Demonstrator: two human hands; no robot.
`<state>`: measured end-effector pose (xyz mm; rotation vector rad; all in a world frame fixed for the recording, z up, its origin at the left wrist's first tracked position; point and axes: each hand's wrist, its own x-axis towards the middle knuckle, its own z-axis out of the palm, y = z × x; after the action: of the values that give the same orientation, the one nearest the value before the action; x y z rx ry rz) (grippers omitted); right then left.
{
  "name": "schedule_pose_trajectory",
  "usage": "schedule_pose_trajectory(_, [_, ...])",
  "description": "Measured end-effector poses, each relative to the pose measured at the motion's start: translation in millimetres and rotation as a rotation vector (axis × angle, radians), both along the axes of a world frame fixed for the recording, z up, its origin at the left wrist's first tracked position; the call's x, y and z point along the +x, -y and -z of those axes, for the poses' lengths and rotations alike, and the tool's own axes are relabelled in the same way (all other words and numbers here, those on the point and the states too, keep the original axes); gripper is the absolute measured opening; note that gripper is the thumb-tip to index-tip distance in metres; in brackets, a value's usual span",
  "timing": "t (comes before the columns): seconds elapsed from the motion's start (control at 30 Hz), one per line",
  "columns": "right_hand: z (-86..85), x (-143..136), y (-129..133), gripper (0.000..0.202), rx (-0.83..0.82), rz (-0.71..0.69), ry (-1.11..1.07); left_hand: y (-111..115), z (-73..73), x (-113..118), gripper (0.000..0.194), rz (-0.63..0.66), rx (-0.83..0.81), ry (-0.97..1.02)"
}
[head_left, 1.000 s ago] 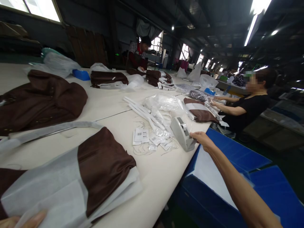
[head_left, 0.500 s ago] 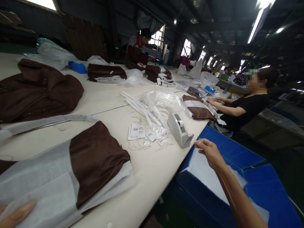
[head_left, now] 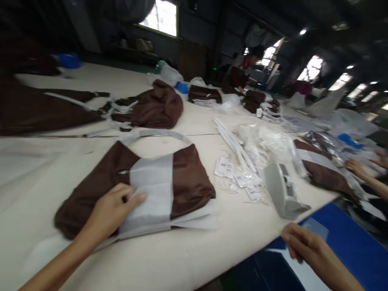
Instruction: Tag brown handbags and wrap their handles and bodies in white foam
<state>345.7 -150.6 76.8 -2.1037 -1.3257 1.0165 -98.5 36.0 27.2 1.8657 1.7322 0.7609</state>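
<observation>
The bench [head_left: 157, 262] is filling most of the view, and a blue box [head_left: 360, 238] is standing beneath its near edge on the right. The brown bag [head_left: 188, 182] is lying on its side left of the bench's middle, near the near edge, its white-covered strap [head_left: 157, 133] arching toward the far edge. The bag is looking soft and slumping, probably of modest weight, likely to be sagging if raised by one end; both ends, supported from below, seem the better hold. Clear plastic [head_left: 266, 139] is heaping further right. The white wrap [head_left: 154, 182] is crossing the bag's middle; it is seeming thin, slippery and easily creased, so a flat palm over its overlap should suit it better than a tug.

The left hand [head_left: 112, 210] is resting on the wrap, thumb stretched over it; whether it is pinching the sheet, I cannot tell. The right hand [head_left: 303, 242] is hovering over the near edge, fingers curled together; anything between them is not showing. The grey dispenser [head_left: 280, 192] is standing just beyond it. Small tags [head_left: 224, 167] are lying between bag and dispenser.
</observation>
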Motion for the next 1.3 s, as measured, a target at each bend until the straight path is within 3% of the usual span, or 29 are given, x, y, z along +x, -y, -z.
schedule_pose_trajectory(0.07, [-29.3, -35.9, -16.2, 0.04, -0.171, -0.4, -0.013, 2.3, 3.2, -3.6, 0.047, 0.002, -0.013, 0.054])
schedule_pose_trajectory(0.17, [-66.6, -101.7, -56.9, 0.032, -0.209, -0.875, -0.092, 4.5, 6.6, -2.2, 0.045, 0.002, 0.008, 0.1])
schedule_pose_trajectory(0.23, [-77.1, -144.3, -95.6, 0.024, -0.191, -1.139, -0.144, 6.1, 7.9, -0.7, 0.043, 0.004, 0.018, 0.121])
schedule_pose_trajectory(0.3, [-76.2, -179.9, -139.5, 0.019, -0.172, -1.301, -0.097, 7.6, 8.8, -0.2, 0.041, 0.008, 0.022, 0.143])
schedule_pose_trajectory(0.4, [-65.6, -218.9, -199.8, 0.016, -0.126, -1.425, 0.136, 8.7, 10.3, -0.3, 0.039, 0.004, 0.023, 0.166])
schedule_pose_trajectory(0.5, [-58.4, -244.2, -238.7, 0.017, -0.108, -1.455, 0.426, 8.3, 12.5, -0.2, 0.038, -0.004, 0.012, 0.184])
schedule_pose_trajectory(0.67, [-52.0, -267.0, -262.2, 0.013, -0.007, -1.549, 0.819, 8.1, 16.1, 0.4, 0.037, -0.008, -0.001, 0.224])
schedule_pose_trajectory(0.8, [-38.8, -279.9, -267.0, 0.01, 0.043, -1.635, 0.942, 9.8, 18.4, 0.4, 0.036, -0.016, -0.004, 0.25])
schedule_pose_trajectory(0.93, [-30.8, -283.5, -276.3, 0.029, 0.077, -1.494, 0.991, 10.0, 19.0, -0.9, 0.037, -0.029, -0.018, 0.236])
schedule_pose_trajectory(1.03, [-34.4, -260.9, -286.3, 0.039, 0.177, -1.184, 0.953, 8.1, 16.6, -1.1, 0.037, -0.027, -0.026, 0.214])
schedule_pose_trajectory(1.1, [-38.3, -227.3, -286.5, 0.037, 0.294, -0.865, 0.806, 6.9, 13.8, -0.5, 0.037, -0.014, -0.011, 0.188])
schedule_pose_trajectory(1.17, [-41.0, -179.6, -275.0, 0.034, 0.38, -0.521, 0.526, 5.3, 12.4, -1.0, 0.039, -0.011, 0.003, 0.147])
schedule_pose_trajectory(1.23, [-42.7, -122.3, -249.2, 0.033, 0.411, -0.218, 0.292, 1.1, 15.6, -4.1, 0.041, -0.021, -0.01, 0.099])
schedule_pose_trajectory(1.3, [-44.8, -62.9, -210.5, 0.035, 0.411, 0.028, 0.222, -7.2, 24.3, -9.0, 0.042, -0.023, -0.043, 0.053])
